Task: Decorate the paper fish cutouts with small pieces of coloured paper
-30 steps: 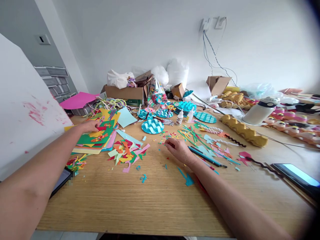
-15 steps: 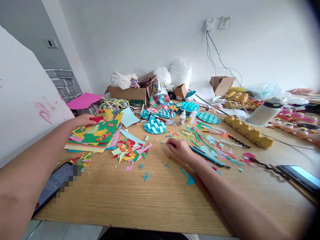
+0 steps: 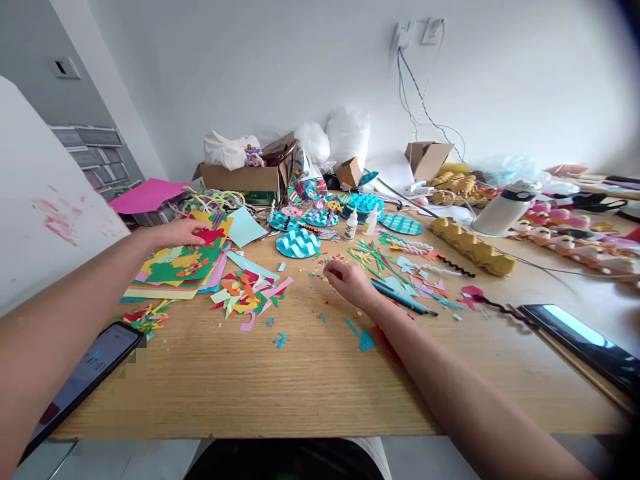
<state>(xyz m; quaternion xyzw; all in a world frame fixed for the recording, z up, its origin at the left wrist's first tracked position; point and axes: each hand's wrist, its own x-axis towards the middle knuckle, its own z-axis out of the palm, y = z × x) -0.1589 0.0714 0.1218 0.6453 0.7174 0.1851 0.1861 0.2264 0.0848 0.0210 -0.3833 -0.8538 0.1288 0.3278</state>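
My left hand [image 3: 184, 233] reaches over a stack of coloured paper [image 3: 173, 289] at the left, its fingertips closed on a red paper cutout [image 3: 212, 236]. Green and yellow cutouts [image 3: 173, 261] lie on top of the stack. Curled fingers show on my right hand [image 3: 350, 281], which rests on the table; what they hold, if anything, is hidden. Close to it are tiny confetti bits [image 3: 320, 265], dark-blue pencils [image 3: 405, 299] and a blue paper scrap [image 3: 366, 340]. Part of something red [image 3: 387, 347] shows beneath my right forearm.
Paper scraps [image 3: 253, 290] lie mid-table. Behind stand two glue bottles [image 3: 351, 225] and blue wavy paper discs [image 3: 298, 244]. Phones lie at left [image 3: 95, 367] and right [image 3: 575, 340]. An egg-carton strip [image 3: 470, 248] and a white flask [image 3: 506, 210] are at right.
My left hand has shifted right over the stack, and the red cutout has moved with it. My right hand stays in nearly the same place. The whole view has shifted slightly.
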